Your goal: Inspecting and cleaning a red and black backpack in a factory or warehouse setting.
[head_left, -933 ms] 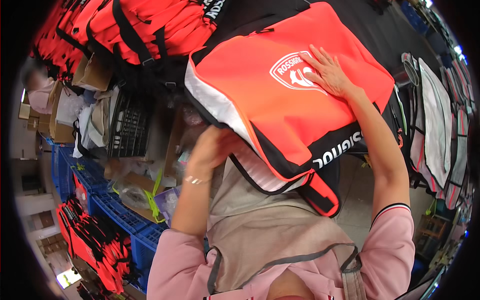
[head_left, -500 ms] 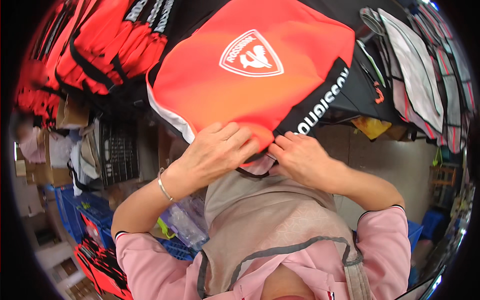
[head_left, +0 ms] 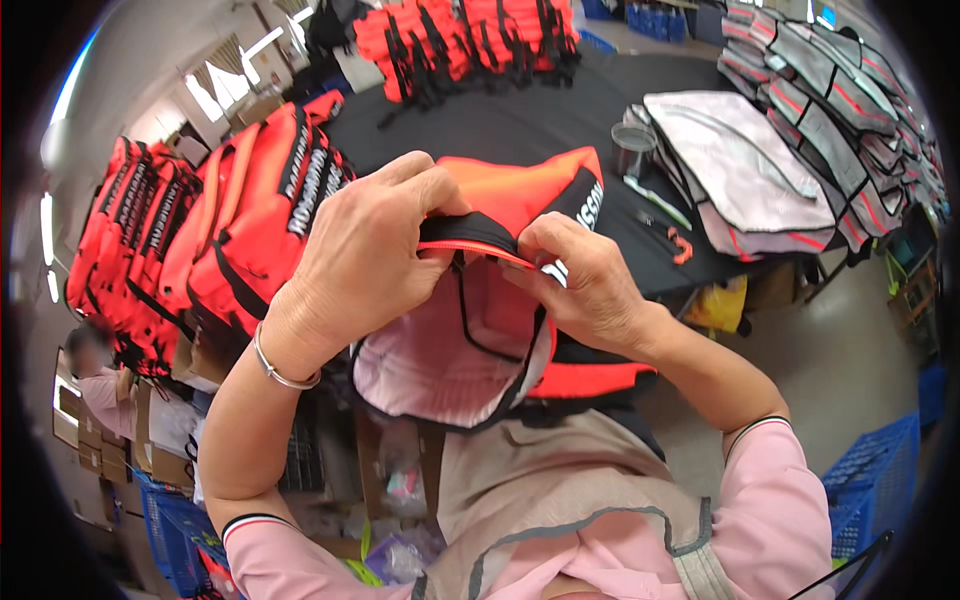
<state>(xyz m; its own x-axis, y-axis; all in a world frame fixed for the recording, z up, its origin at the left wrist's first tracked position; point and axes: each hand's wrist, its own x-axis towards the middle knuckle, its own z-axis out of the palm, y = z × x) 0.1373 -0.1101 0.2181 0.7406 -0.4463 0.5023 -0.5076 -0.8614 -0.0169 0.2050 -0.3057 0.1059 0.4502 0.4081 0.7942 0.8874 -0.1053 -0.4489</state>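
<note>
An orange and black fabric bag (head_left: 520, 190) with a pale pink lining is held up in front of me, its open mouth turned toward me. My left hand (head_left: 365, 255) grips the bag's upper edge on the left, a silver bangle on its wrist. My right hand (head_left: 585, 280) pinches the same edge on the right, close beside the left. The lining (head_left: 430, 365) hangs out below both hands.
A black table (head_left: 520, 125) lies behind the bag, with a row of orange bags (head_left: 230, 225) at left, more orange bags (head_left: 470, 35) at the far end, grey pieces (head_left: 740, 190) at right and a small tin (head_left: 633, 148). Blue crates (head_left: 870, 490) stand on the floor. Another person (head_left: 95, 375) is at left.
The bag has come down and turned from its orange front face to its open mouth; both hands now grip the top edge and the pink lining shows.
</note>
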